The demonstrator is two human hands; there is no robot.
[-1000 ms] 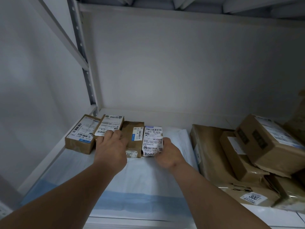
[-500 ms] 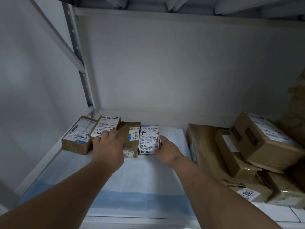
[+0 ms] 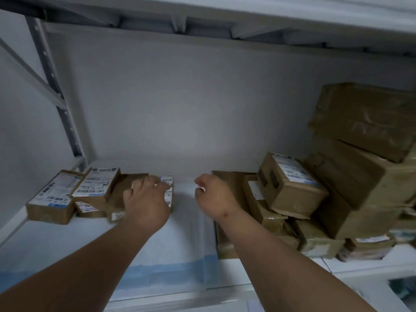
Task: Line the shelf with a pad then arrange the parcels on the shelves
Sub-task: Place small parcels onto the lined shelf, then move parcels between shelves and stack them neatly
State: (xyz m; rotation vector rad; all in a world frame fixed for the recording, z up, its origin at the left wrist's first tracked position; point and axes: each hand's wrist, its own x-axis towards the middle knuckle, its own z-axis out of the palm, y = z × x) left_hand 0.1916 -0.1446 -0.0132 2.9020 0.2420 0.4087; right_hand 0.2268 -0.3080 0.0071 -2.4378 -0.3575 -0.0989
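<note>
A white pad with a blue border (image 3: 175, 239) covers the left part of the shelf. At the back left stands a row of small labelled parcels: a brown box (image 3: 51, 199), a tilted white-labelled box (image 3: 96, 183), a plain brown one (image 3: 126, 183) and a white-labelled parcel (image 3: 168, 194). My left hand (image 3: 146, 199) lies over the two right-hand parcels of the row, with its fingers spread on their tops. To the right of the row hovers my right hand (image 3: 213, 197), its fingers loosely curled and holding nothing.
A heap of brown parcels (image 3: 290, 183) fills the right side of the shelf, with large boxes (image 3: 364, 118) stacked behind it. A metal upright (image 3: 56, 93) stands at the left. The upper shelf (image 3: 202, 23) hangs close overhead.
My right hand has let go of the white-labelled parcel and drawn away to the right. My left hand has slid right along the row. The view has shifted right and upward.
</note>
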